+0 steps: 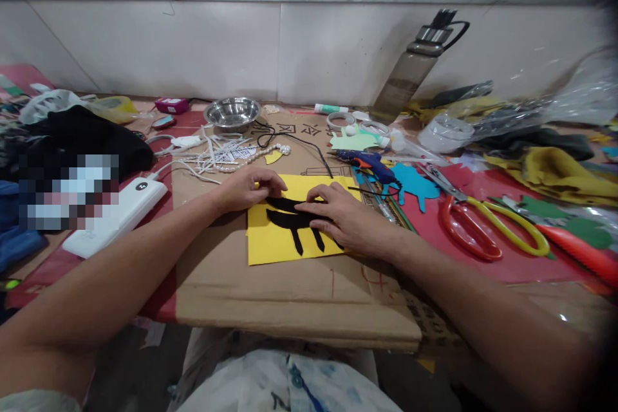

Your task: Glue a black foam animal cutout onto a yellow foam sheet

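Observation:
A yellow felt sheet [270,239] lies on a cardboard board [290,296] in front of me. On the sheet rests a black felt cut-out [297,225] with several thin legs pointing toward me. My left hand [251,187] rests on the sheet's far left edge, fingers curled down and pressing on the end of the black piece. My right hand [340,215] lies over the right part of the cut-out, fingers stretched flat on it.
Red-and-yellow scissors [483,228] and a blue glue gun [367,162] lie to the right among coloured felt scraps. A steel bowl [232,112], tape rolls [340,120], white cords and a leaning water bottle [415,64] stand behind. A white power bank [118,214] lies at the left.

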The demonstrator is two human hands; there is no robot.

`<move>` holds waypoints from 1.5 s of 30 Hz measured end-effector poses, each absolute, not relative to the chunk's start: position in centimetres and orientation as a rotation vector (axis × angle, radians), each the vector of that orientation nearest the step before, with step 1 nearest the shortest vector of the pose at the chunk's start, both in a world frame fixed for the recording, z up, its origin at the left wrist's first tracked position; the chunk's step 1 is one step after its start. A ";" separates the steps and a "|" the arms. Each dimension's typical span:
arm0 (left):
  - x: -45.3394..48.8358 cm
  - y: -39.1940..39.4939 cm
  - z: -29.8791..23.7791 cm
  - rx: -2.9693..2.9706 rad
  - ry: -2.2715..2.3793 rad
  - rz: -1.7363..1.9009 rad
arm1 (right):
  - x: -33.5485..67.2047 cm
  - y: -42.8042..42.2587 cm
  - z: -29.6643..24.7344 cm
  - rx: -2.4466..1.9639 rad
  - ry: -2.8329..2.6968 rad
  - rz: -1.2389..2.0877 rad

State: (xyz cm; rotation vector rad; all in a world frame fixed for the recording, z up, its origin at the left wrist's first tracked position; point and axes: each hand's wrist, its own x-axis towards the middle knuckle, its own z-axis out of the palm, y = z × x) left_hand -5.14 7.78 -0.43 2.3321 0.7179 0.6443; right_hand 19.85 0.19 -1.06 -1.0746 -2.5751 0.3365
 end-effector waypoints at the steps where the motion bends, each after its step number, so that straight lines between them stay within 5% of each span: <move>1: -5.2 7.7 -0.4 2.298 0.720 0.642 | 19.8 0.2 -1.1 -1.073 -2.578 0.344; 15: -4.6 7.0 0.2 2.495 0.735 0.653 | 20.9 0.9 -0.6 -1.173 -2.281 0.418; 31: -3.6 7.5 2.3 2.654 0.928 -0.008 | 22.8 2.5 -1.7 -1.444 -2.156 0.552; 45: -3.2 7.8 2.1 2.564 0.921 0.021 | 23.1 2.9 -1.4 -1.523 -2.119 0.663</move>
